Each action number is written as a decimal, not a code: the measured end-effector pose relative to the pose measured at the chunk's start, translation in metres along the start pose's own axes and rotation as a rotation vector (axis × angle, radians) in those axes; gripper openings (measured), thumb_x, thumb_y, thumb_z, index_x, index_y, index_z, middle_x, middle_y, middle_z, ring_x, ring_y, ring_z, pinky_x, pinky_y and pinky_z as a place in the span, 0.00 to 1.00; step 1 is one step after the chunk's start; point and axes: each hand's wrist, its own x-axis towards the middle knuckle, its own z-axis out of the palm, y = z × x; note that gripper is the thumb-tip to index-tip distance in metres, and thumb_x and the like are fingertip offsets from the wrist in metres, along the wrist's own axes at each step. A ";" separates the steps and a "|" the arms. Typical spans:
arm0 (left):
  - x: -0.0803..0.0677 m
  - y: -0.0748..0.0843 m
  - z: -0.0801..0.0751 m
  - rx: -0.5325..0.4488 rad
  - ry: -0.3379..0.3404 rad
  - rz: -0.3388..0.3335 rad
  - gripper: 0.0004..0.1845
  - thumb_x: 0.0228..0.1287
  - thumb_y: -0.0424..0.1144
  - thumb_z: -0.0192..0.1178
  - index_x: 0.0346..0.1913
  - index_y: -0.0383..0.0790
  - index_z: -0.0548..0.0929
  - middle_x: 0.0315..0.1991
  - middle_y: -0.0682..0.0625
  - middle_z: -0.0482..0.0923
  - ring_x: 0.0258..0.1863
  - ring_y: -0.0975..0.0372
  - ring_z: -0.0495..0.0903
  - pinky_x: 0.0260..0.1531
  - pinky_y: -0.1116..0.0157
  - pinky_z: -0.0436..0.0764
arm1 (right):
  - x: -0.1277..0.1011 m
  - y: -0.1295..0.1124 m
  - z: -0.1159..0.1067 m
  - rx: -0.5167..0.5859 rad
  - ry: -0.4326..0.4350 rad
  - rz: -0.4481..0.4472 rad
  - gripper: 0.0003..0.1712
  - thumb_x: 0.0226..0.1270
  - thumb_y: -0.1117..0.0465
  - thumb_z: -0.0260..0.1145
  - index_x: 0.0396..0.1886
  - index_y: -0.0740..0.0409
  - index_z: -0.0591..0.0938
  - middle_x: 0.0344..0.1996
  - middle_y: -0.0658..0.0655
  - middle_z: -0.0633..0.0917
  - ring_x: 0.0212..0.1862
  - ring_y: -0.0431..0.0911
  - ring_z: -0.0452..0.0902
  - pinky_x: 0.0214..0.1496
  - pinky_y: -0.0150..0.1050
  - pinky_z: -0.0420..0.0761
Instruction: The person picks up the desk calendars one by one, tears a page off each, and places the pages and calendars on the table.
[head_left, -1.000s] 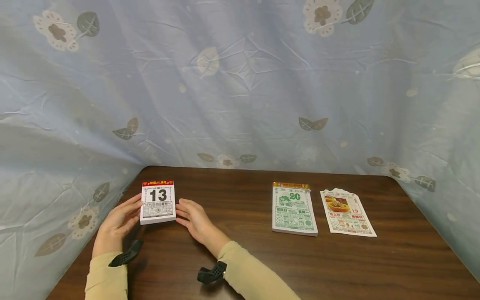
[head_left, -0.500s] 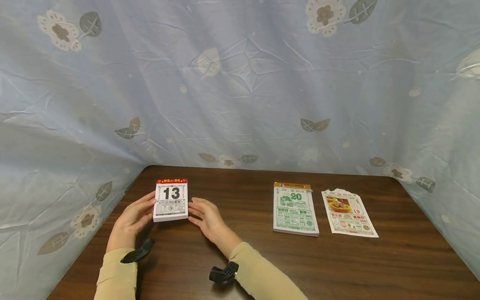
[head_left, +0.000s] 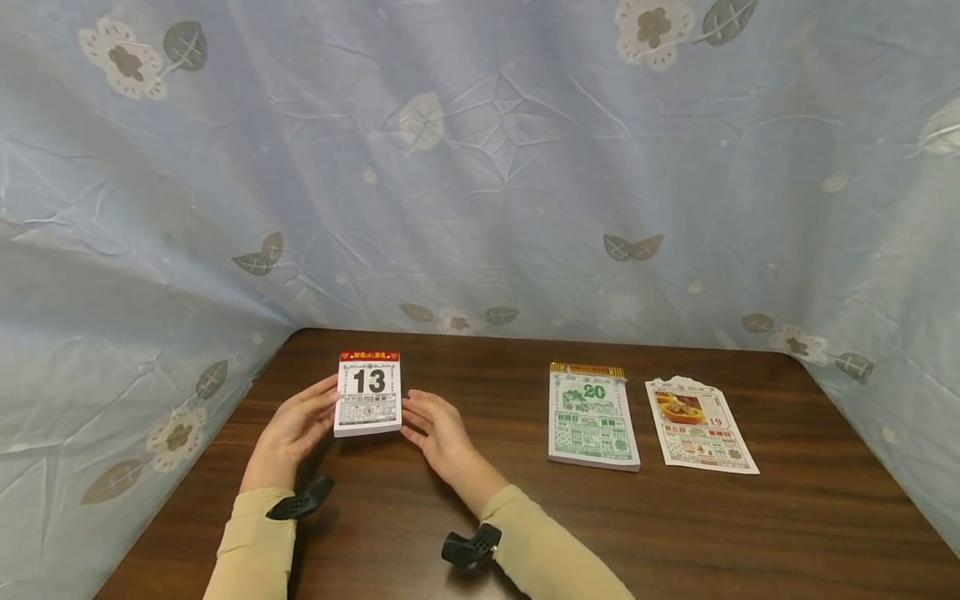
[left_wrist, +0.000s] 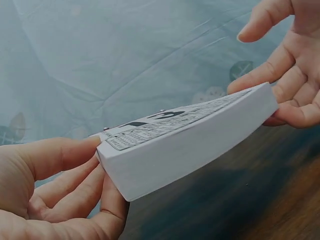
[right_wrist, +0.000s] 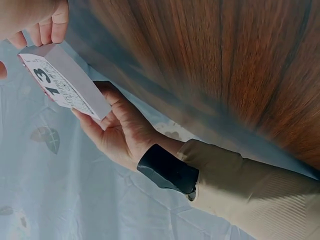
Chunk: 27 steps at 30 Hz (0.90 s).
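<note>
Calendar pad (head_left: 367, 394) held btwn both hands' fingers (left_wrist: 75, 175), apparently lifted.

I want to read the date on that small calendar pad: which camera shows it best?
The head view: the small calendar pad faces it, showing 13. The left wrist view shows mostly its thick edge; the right wrist view shows the number tilted, partly cut off.

Even soft indoor light, head view sharp, edges bowed, faint shadows at lower left, wrist views dimmer, bluish
</note>
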 end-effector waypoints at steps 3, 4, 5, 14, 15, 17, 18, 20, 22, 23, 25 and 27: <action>0.002 -0.004 0.006 0.026 0.008 0.006 0.21 0.70 0.21 0.48 0.37 0.49 0.87 0.38 0.53 0.85 0.38 0.64 0.83 0.39 0.70 0.82 | -0.002 -0.003 -0.006 0.003 0.008 -0.002 0.22 0.68 0.64 0.59 0.59 0.68 0.74 0.53 0.63 0.80 0.47 0.47 0.77 0.47 0.39 0.78; 0.003 -0.006 0.008 0.033 0.012 0.007 0.21 0.69 0.21 0.48 0.37 0.49 0.87 0.38 0.53 0.85 0.38 0.65 0.83 0.39 0.70 0.82 | -0.002 -0.004 -0.008 0.002 0.005 -0.005 0.22 0.68 0.64 0.59 0.60 0.68 0.73 0.53 0.63 0.80 0.47 0.47 0.76 0.47 0.38 0.78; 0.004 -0.008 0.011 0.038 0.017 0.010 0.21 0.69 0.21 0.49 0.37 0.49 0.87 0.38 0.53 0.85 0.38 0.65 0.83 0.39 0.70 0.82 | -0.003 -0.005 -0.010 0.000 0.004 -0.008 0.23 0.68 0.64 0.59 0.60 0.69 0.73 0.53 0.63 0.80 0.47 0.47 0.76 0.47 0.38 0.78; 0.011 -0.023 0.030 0.067 0.008 0.031 0.16 0.68 0.22 0.52 0.44 0.47 0.83 0.40 0.53 0.85 0.38 0.66 0.84 0.38 0.72 0.82 | -0.009 -0.018 -0.028 -0.004 0.016 -0.028 0.22 0.68 0.65 0.58 0.60 0.69 0.71 0.46 0.57 0.80 0.47 0.46 0.75 0.48 0.38 0.77; 0.012 -0.024 0.032 0.071 0.012 0.035 0.16 0.68 0.22 0.52 0.46 0.46 0.83 0.40 0.53 0.85 0.38 0.66 0.84 0.38 0.71 0.82 | -0.010 -0.019 -0.030 -0.001 0.019 -0.029 0.23 0.68 0.66 0.58 0.60 0.69 0.71 0.46 0.57 0.80 0.47 0.46 0.75 0.48 0.38 0.77; 0.013 -0.027 0.036 0.082 0.007 0.033 0.15 0.69 0.23 0.53 0.50 0.45 0.80 0.40 0.53 0.85 0.38 0.66 0.84 0.38 0.70 0.82 | -0.013 -0.022 -0.033 -0.001 0.020 -0.034 0.22 0.68 0.66 0.58 0.60 0.69 0.71 0.45 0.56 0.80 0.46 0.46 0.75 0.49 0.38 0.77; 0.013 -0.029 0.037 0.086 -0.001 0.023 0.16 0.69 0.24 0.52 0.52 0.45 0.78 0.40 0.54 0.85 0.38 0.66 0.84 0.39 0.69 0.82 | -0.014 -0.023 -0.035 -0.006 0.019 -0.038 0.22 0.68 0.66 0.58 0.60 0.69 0.71 0.44 0.56 0.80 0.46 0.46 0.75 0.49 0.38 0.77; 0.014 -0.032 0.041 0.087 -0.019 0.010 0.17 0.70 0.25 0.52 0.56 0.44 0.75 0.40 0.54 0.85 0.38 0.65 0.84 0.39 0.67 0.83 | -0.017 -0.026 -0.038 -0.013 0.018 -0.046 0.22 0.68 0.66 0.57 0.60 0.70 0.71 0.44 0.55 0.80 0.46 0.45 0.76 0.49 0.38 0.77; 0.015 -0.035 0.044 0.081 -0.037 -0.006 0.19 0.71 0.25 0.51 0.60 0.44 0.72 0.40 0.54 0.86 0.38 0.64 0.85 0.39 0.65 0.83 | -0.021 -0.029 -0.042 -0.027 0.018 -0.051 0.22 0.69 0.66 0.56 0.60 0.69 0.70 0.44 0.55 0.80 0.46 0.45 0.76 0.49 0.38 0.77; 0.015 -0.036 0.046 0.078 -0.048 -0.014 0.19 0.71 0.25 0.51 0.61 0.44 0.71 0.40 0.54 0.86 0.39 0.63 0.85 0.39 0.64 0.83 | -0.022 -0.030 -0.044 -0.035 0.017 -0.053 0.22 0.69 0.66 0.56 0.60 0.70 0.70 0.45 0.55 0.80 0.46 0.45 0.76 0.49 0.38 0.77; 0.016 -0.040 0.049 0.070 -0.072 -0.025 0.20 0.72 0.26 0.50 0.63 0.45 0.69 0.41 0.54 0.86 0.39 0.62 0.85 0.39 0.62 0.83 | -0.024 -0.032 -0.049 -0.053 0.018 -0.056 0.22 0.69 0.66 0.56 0.61 0.70 0.70 0.45 0.55 0.80 0.46 0.45 0.76 0.49 0.38 0.77; 0.016 -0.043 0.052 0.062 -0.096 -0.033 0.21 0.72 0.26 0.49 0.64 0.45 0.68 0.42 0.54 0.86 0.39 0.61 0.85 0.39 0.61 0.83 | -0.026 -0.035 -0.052 -0.063 0.022 -0.059 0.22 0.69 0.66 0.56 0.60 0.69 0.70 0.45 0.55 0.80 0.46 0.45 0.76 0.49 0.38 0.77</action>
